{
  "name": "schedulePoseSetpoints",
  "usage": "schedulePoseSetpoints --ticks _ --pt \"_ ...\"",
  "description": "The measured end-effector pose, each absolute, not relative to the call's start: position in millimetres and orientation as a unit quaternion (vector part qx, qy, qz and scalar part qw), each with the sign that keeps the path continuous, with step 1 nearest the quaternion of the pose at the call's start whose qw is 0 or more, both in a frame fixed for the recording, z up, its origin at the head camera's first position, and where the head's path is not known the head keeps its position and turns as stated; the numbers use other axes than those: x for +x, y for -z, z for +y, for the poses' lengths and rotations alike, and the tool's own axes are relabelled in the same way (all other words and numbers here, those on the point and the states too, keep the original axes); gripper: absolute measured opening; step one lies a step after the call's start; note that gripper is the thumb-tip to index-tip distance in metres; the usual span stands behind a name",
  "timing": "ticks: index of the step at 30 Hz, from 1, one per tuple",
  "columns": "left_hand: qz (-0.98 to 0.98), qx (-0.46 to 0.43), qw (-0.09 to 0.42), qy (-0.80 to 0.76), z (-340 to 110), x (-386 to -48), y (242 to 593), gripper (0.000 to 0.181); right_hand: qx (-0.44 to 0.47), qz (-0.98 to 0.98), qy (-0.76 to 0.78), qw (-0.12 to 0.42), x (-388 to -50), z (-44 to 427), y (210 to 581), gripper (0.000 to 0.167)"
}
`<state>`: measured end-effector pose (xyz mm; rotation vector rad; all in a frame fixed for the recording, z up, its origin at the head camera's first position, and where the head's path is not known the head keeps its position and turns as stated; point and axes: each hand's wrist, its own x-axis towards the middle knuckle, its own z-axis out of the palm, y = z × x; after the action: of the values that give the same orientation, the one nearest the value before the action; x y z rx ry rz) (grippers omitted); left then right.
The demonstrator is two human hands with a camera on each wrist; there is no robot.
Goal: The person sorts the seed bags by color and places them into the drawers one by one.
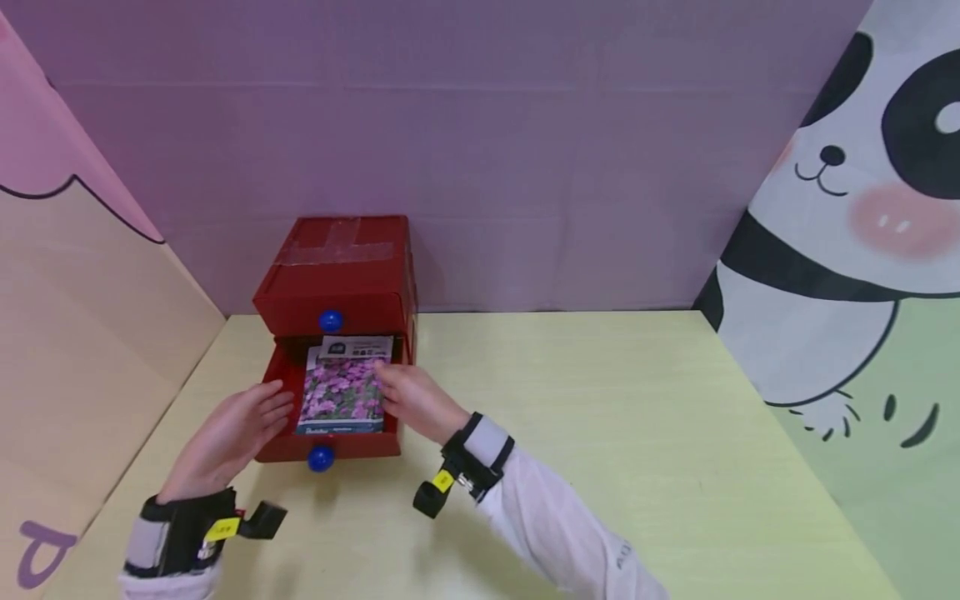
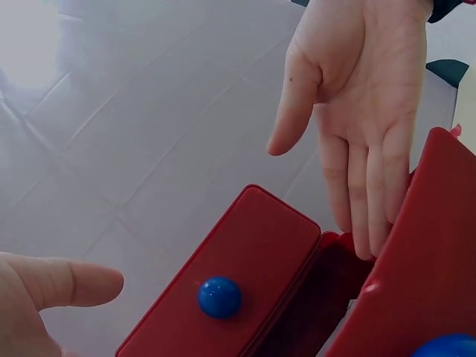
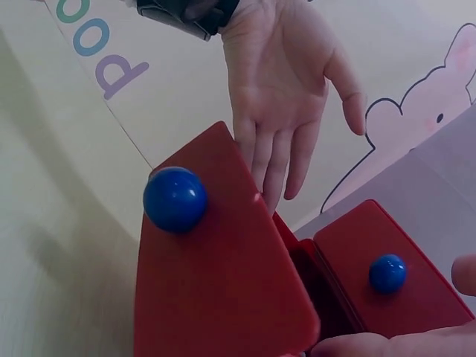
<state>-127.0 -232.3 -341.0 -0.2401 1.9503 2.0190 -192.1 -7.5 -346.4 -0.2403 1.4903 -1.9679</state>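
A red two-drawer box [image 1: 337, 258] stands toward the left of the table, its lower drawer [image 1: 283, 367] pulled out. In that drawer lies a packet with a pink flower picture [image 1: 341, 387]; a grey-white printed strip [image 1: 360, 346] shows at its far end. My left hand [image 1: 243, 429] is at the drawer's left side, fingers extended, holding nothing. My right hand [image 1: 416, 400] reaches over the drawer's right edge, straight fingertips beside the packet's right edge; whether they touch it is unclear. In the left wrist view the right hand [image 2: 364, 104] shows a flat palm and straight fingers.
The upper drawer front [image 1: 330, 310] is shut and carries a blue round knob [image 1: 331, 321]. Another blue knob [image 1: 321, 458] is on the lower drawer. A purple wall [image 1: 487, 150] stands behind the box, and a panda-printed panel [image 1: 825, 275] is at the right.
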Motion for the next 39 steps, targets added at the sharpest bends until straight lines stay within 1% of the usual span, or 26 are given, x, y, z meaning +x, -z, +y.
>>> schedulePoseSetpoints --ticks 3,8,11,16,21,24,29,36,39 --pt "0.699 -0.077 0.152 -0.695 -231.8 -126.5 339.9 0.072 -0.088 0.580 0.747 0.312 -193.9 -4.2 342.6 0.057" --pt "0.721 -0.071 0.125 -0.678 -227.8 -123.0 335.3 0.078 -0.099 0.600 0.738 0.292 -195.6 3.1 336.7 0.057" --pt "0.735 -0.058 0.100 -0.668 -225.2 -118.3 331.6 0.074 -0.107 0.618 0.728 0.276 -197.1 6.2 334.5 0.056" --pt "0.753 -0.042 0.060 -0.654 -222.4 -109.2 327.6 0.070 -0.102 0.652 0.717 0.224 -205.4 10.1 330.0 0.056" --pt "0.765 -0.048 0.036 -0.641 -224.2 -99.3 328.5 0.068 -0.089 0.686 0.702 0.172 -216.6 14.5 323.2 0.058" --pt "0.778 -0.060 0.039 -0.624 -226.3 -93.7 331.6 0.067 -0.078 0.700 0.694 0.146 -222.7 16.1 318.7 0.058" --pt "0.799 -0.095 0.064 -0.591 -227.5 -86.7 337.4 0.070 -0.070 0.705 0.697 0.110 -234.4 17.4 314.2 0.057" --pt "0.811 -0.136 0.090 -0.562 -227.6 -82.1 343.7 0.076 -0.045 0.707 0.699 0.094 -246.1 13.6 310.6 0.059" --pt "0.807 -0.152 0.105 -0.561 -228.1 -79.5 347.9 0.077 -0.038 0.705 0.703 0.086 -250.2 10.1 310.2 0.057"
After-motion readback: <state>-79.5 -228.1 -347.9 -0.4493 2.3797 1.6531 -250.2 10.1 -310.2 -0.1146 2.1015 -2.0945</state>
